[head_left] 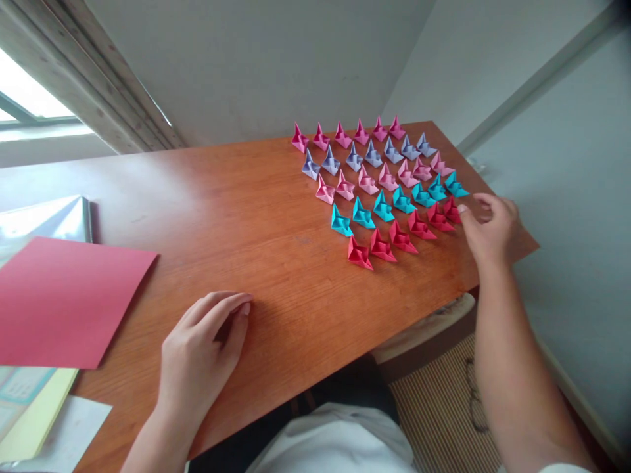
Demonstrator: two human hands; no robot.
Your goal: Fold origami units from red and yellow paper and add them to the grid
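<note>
Head view: my left hand (204, 348) curled closed, right hand (476, 205) half-open, both seemingly empty; red paper boats (403, 239) on tabletop (221, 230) beside right thumb, so a careless sweep could skew them.

Five rows of origami boats (388, 179) stand on the table (246, 249), just left of the right hand (493, 226) and ahead, rightward, of the left hand (204, 351). Left of the left hand lies a paper sheet (73, 302), a plastic packet (54, 220) behind it.
</note>
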